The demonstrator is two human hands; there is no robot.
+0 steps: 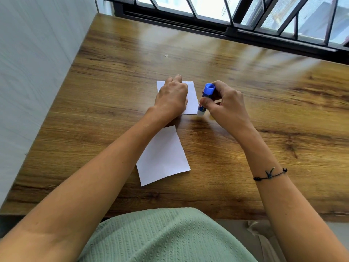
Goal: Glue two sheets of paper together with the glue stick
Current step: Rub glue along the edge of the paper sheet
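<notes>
Two white paper sheets lie on the wooden table (245, 91). The far sheet (191, 99) is mostly covered by my left hand (171, 97), which rests on it with fingers curled, pressing it down. The near sheet (162, 157) lies flat closer to me, partly under my left forearm. A glue stick (204, 100) with a blue cap stands upright just right of the far sheet, its base on the table. My right hand (224, 104) grips the glue stick around its upper body.
A white wall runs along the table's left edge. Black window bars (245, 19) line the far edge. My lap in green fabric (160, 237) sits at the near edge. A dark cord bracelet (270, 174) is on my right wrist.
</notes>
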